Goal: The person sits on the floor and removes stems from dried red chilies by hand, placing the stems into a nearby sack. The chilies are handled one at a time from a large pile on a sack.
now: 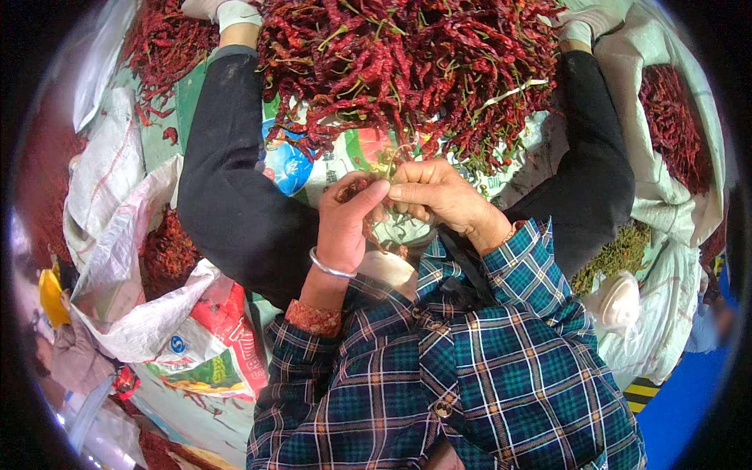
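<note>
A large heap of dried red chili peppers (405, 64) with pale stems lies between the legs, on a printed woven plastic sheet (320, 176). In front of the body the two hands meet just below the heap. My left hand (346, 217), with a silver bangle at the wrist, is curled around dried red chilies (354, 189). Thumb and fingers of my right hand (437, 197) pinch at the stems (390, 157) beside the left thumb. Which chili the pinched stems belong to cannot be told.
At the left stands an open woven sack (126, 329) with dark red chili pieces (170, 252). At the right are a sack of red chilies (672, 126), a pile of greenish stems (617, 258) and a white plastic bag (617, 302). Another person's sleeve (79, 358) shows at the far left.
</note>
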Demonstrator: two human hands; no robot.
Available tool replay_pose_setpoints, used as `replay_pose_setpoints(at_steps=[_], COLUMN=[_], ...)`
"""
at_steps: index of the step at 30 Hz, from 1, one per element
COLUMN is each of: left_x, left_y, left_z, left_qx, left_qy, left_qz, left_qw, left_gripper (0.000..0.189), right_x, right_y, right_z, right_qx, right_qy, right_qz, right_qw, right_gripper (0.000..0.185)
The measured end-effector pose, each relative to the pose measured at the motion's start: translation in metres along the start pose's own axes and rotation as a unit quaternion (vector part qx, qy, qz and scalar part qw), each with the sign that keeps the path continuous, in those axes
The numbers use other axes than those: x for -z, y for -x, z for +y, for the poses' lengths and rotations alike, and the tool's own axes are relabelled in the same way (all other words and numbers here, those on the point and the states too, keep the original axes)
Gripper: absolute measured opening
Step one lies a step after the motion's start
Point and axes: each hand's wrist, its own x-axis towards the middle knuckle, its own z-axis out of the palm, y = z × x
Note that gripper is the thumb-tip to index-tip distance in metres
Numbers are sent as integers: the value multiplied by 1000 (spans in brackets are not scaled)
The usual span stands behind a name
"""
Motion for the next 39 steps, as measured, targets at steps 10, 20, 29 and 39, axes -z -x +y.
replay_pose_setpoints(at_steps=[10, 20, 29, 39], left_x=[-13, 7, -23, 6], left_y=[-1, -6, -10, -20], left_z=[-2, -11, -22, -20], left_qx=[126, 134, -14, 52], left_qy=[90, 139, -172, -33], left_qz=[-41, -92, 41, 90], left_qw=[987, 977, 984, 994], left_gripper=[2, 15, 12, 8], right_x=[5, 23, 25, 150], right_y=[10, 27, 32, 140], right_z=[-7, 7, 10, -103], right_qx=[69, 85, 110, 442], right_qy=[92, 553, 493, -303], right_qz=[100, 151, 153, 303], right_qw=[988, 815, 849, 788], right_gripper=[13, 22, 17, 28])
